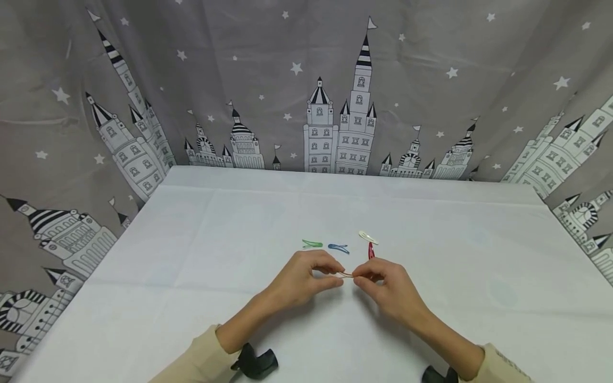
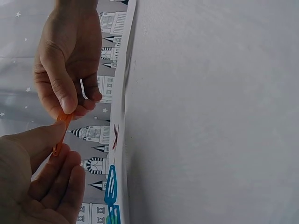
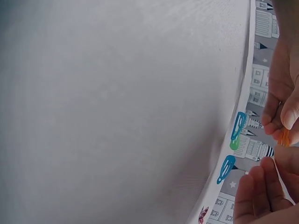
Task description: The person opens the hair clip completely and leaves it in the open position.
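Note:
An orange snap hair clip is held between the two hands above the white table. In the head view it looks thin, its two parts spread apart. The left hand pinches the clip's left end between thumb and fingertips. From the other side, the right hand grips the right end with thumb and curled forefinger. Just beyond the hands lie a green hair clip, a blue hair clip, a cream hair clip and a red hair clip. The right hand partly hides the red one.
A white cloth covers the table. Behind and beside it hangs a grey curtain printed with castles and stars. Black wrist mounts show below the beige sleeves.

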The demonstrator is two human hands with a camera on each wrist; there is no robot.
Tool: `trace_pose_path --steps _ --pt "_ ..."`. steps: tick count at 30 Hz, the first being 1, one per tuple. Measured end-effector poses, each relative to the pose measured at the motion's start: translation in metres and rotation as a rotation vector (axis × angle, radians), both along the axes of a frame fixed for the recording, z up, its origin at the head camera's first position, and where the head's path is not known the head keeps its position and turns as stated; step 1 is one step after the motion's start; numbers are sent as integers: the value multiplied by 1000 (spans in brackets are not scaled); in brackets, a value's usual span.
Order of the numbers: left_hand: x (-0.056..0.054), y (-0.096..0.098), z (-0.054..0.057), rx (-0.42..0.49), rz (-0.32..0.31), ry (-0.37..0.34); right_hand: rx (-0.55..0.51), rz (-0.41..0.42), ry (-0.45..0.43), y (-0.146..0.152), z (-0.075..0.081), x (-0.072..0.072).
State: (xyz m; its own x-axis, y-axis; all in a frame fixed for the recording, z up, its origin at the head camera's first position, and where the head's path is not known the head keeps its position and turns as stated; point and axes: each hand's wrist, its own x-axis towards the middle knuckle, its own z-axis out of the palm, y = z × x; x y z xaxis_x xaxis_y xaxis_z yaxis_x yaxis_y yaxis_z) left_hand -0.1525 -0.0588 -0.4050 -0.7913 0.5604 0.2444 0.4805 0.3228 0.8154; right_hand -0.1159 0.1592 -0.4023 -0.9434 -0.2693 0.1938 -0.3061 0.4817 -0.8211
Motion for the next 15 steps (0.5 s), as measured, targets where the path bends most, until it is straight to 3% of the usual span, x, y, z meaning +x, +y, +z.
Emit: trace_pose_path --steps 9,15 --pt "-5 -1 3 -67 58 97 23 9 54 -3 1 -8" --pt "-10 1 4 -126 84 111 52 1 83 -5 1 -16"
